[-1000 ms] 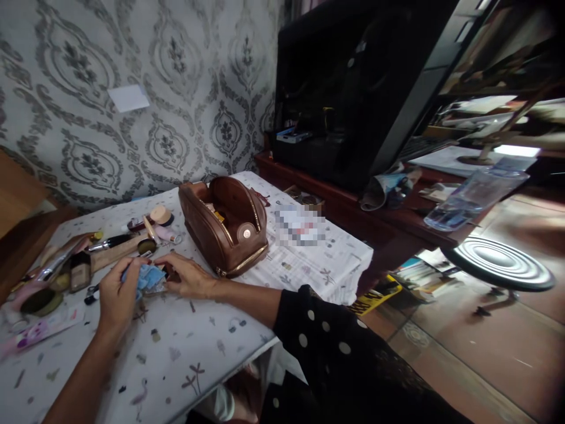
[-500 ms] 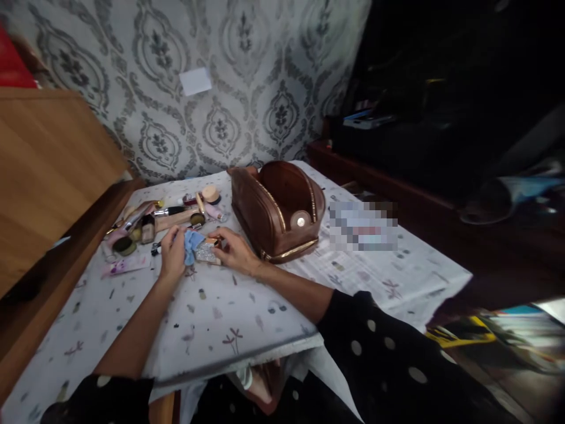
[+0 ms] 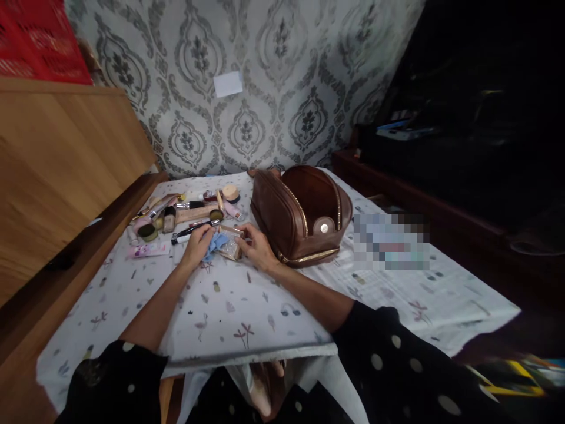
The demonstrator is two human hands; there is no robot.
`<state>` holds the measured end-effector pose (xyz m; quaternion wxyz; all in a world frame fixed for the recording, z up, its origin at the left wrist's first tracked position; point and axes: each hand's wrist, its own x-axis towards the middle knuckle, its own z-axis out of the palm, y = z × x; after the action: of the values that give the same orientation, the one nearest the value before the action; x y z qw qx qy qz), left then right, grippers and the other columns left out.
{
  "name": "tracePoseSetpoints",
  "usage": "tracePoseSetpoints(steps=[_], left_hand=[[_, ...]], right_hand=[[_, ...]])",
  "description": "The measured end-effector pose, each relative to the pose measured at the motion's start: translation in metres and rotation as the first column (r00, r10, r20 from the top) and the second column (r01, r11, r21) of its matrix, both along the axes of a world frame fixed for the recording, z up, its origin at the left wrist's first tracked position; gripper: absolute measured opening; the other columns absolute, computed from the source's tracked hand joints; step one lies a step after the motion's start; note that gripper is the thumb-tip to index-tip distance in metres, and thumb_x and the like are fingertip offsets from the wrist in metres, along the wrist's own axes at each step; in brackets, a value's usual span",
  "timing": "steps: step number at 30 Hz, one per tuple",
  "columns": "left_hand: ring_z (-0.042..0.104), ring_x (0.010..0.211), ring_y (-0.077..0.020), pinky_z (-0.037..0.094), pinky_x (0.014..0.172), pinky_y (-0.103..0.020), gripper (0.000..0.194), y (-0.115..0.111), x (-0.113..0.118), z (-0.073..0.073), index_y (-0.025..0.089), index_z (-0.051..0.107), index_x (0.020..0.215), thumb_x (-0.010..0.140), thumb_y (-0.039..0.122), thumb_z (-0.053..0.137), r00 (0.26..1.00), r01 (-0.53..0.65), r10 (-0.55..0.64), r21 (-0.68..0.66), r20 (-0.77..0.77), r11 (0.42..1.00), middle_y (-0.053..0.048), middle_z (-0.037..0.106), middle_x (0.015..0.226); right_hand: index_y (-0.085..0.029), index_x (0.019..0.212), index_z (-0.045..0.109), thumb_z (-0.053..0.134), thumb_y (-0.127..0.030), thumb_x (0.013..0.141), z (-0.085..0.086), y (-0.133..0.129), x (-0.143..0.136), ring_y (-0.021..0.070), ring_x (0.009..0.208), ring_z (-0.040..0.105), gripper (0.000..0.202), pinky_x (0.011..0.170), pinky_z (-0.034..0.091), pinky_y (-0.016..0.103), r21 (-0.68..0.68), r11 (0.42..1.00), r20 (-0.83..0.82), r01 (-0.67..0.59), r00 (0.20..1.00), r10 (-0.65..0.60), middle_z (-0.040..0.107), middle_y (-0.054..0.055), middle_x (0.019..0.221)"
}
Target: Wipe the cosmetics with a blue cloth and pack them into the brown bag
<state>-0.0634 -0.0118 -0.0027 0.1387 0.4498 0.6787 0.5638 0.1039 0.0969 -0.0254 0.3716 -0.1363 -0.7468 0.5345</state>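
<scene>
My left hand (image 3: 197, 246) is closed on a crumpled light-blue cloth (image 3: 215, 244), which lies against a glittery compact case (image 3: 231, 242). The compact, silvery with a gold-toned edge, is gripped at its right side by my right hand (image 3: 257, 247). Just right of that hand stands a brown leather toiletry bag (image 3: 282, 212), its zip top gaping and a round metal snap on its front flap. Behind my left hand lies a spread of makeup: brushes (image 3: 190, 205), a foundation bottle (image 3: 169, 218), a round powder jar (image 3: 231, 192) and a pink tube (image 3: 149, 250).
A white patterned cloth (image 3: 229, 312) covers the table. On its right lies a blurred-out flat item (image 3: 391, 241). A wooden panel (image 3: 66, 135) rises at the left, with a red box (image 3: 44, 41) above it. Patterned wallpaper (image 3: 273, 88) stands behind.
The view has swung left, so everything sits further right. The compact now lies flatter and shows more of its glittery face, with the blue cloth pressed on its left part.
</scene>
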Motion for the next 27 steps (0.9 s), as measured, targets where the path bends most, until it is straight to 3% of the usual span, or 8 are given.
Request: tracePoseSetpoints(steps=[5,9,14,17,20,23,27], left_hand=[[0.047,0.060,-0.0118,0.036,0.054,-0.022,0.029,-0.001,0.000,0.001,0.019,0.060,0.070,0.082,0.045,0.064,0.999,0.022,-0.022,-0.002,0.039,1.000,0.003,0.052,0.064],[0.053,0.052,-0.0123,0.041,0.046,-0.024,0.037,0.001,0.001,-0.002,0.020,0.066,0.088,0.085,0.056,0.058,0.986,0.050,-0.049,-0.004,0.160,0.999,0.001,0.060,0.070],[0.050,0.042,-0.0104,0.040,0.040,-0.025,0.049,0.003,0.004,-0.002,0.020,0.068,0.099,0.084,0.064,0.055,0.965,0.023,-0.038,0.060,0.260,0.998,-0.001,0.066,0.077],[0.052,0.048,-0.0110,0.043,0.044,-0.025,0.049,0.003,0.005,0.000,0.020,0.069,0.096,0.085,0.065,0.054,0.963,-0.031,0.001,0.107,0.268,0.994,-0.001,0.067,0.079],[0.062,0.070,-0.0142,0.049,0.061,-0.024,0.043,0.003,0.004,0.002,0.019,0.068,0.084,0.082,0.062,0.061,0.968,-0.097,0.055,0.162,0.246,0.982,-0.002,0.069,0.082],[0.063,0.080,-0.0160,0.049,0.069,-0.024,0.041,0.004,0.003,0.003,0.019,0.067,0.078,0.078,0.060,0.067,0.967,-0.127,0.082,0.177,0.242,0.976,-0.001,0.069,0.080],[0.059,0.064,-0.0139,0.044,0.055,-0.023,0.042,0.005,0.005,0.000,0.019,0.067,0.082,0.080,0.061,0.066,0.958,-0.128,0.083,0.150,0.275,0.980,0.001,0.065,0.073]], right_hand=[[-0.020,0.097,0.061,0.067,-0.041,0.079,-0.004,0.002,-0.005,0.0166,0.078,0.056,0.028,0.067,0.047,0.027,-0.134,0.991,-0.092,0.008,0.996,-0.021,0.060,0.001,0.085],[-0.021,0.094,0.057,0.073,-0.049,0.074,-0.008,0.004,-0.010,0.0150,0.070,0.053,0.038,0.058,0.045,0.025,-0.359,0.933,-0.171,-0.018,0.984,-0.046,0.059,0.000,0.084],[-0.023,0.104,0.054,0.077,-0.051,0.072,-0.008,0.002,-0.011,0.0153,0.071,0.059,0.048,0.058,0.050,0.027,-0.475,0.878,-0.198,-0.059,0.979,-0.042,0.062,0.000,0.087],[-0.025,0.117,0.054,0.084,-0.042,0.067,-0.004,-0.003,-0.009,0.0158,0.075,0.064,0.061,0.062,0.056,0.028,-0.598,0.780,-0.212,-0.184,0.975,0.068,0.061,-0.001,0.090],[-0.028,0.136,0.046,0.089,-0.034,0.063,0.001,-0.008,-0.006,0.0166,0.078,0.067,0.085,0.064,0.059,0.029,-0.639,0.708,-0.160,-0.301,0.952,0.260,0.064,0.000,0.094],[-0.028,0.146,0.037,0.092,-0.028,0.057,0.005,-0.011,-0.004,0.0183,0.083,0.069,0.105,0.067,0.060,0.030,-0.617,0.725,-0.106,-0.306,0.945,0.309,0.066,0.001,0.099],[-0.026,0.151,0.031,0.094,-0.028,0.051,0.003,-0.008,-0.003,0.0225,0.099,0.069,0.118,0.086,0.059,0.037,-0.512,0.805,-0.054,-0.301,0.946,0.320,0.068,0.006,0.113]])
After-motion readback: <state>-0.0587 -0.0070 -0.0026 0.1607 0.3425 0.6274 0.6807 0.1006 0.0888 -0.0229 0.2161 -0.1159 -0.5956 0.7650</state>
